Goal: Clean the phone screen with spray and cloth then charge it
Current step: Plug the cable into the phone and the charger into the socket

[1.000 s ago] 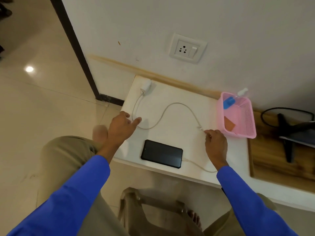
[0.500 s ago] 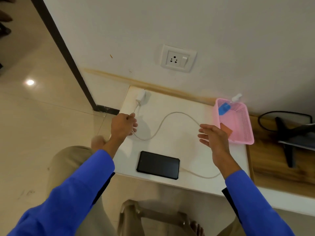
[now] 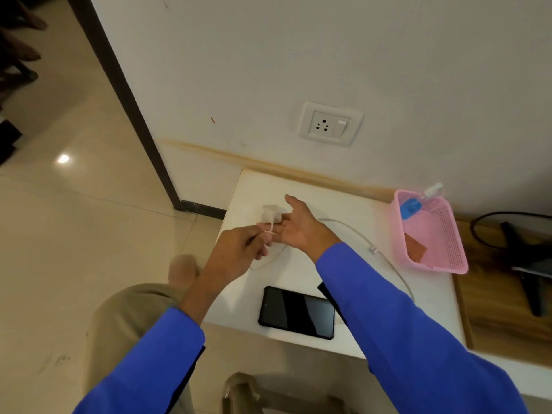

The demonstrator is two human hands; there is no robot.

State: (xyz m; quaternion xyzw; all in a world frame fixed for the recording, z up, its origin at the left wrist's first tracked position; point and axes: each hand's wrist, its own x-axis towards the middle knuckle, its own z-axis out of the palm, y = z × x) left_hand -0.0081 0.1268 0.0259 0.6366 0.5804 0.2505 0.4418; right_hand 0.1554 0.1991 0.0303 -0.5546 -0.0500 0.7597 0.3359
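Note:
A black phone (image 3: 297, 313) lies screen up near the front edge of the white table (image 3: 352, 210). My left hand (image 3: 239, 255) pinches the white charging cable (image 3: 355, 231) close to the white adapter (image 3: 270, 212), lifting it off the table. My right hand (image 3: 298, 227) has reached across, palm up, its straight fingertips touching the adapter. The cable loops right across the table to the phone. The spray bottle (image 3: 418, 201) with a blue label and an orange cloth (image 3: 415, 249) lie in the pink basket (image 3: 448, 258).
A white wall socket with a switch (image 3: 330, 123) is on the wall above the table. A wooden surface with a black stand and black cable (image 3: 519, 252) lies right of the basket. A plastic stool (image 3: 254, 392) stands below the table edge. My knee is at lower left.
My left hand has lifted the cable end with the adapter off the table. My right hand has crossed from the middle of the table to the adapter. The camera tilted up toward the wall.

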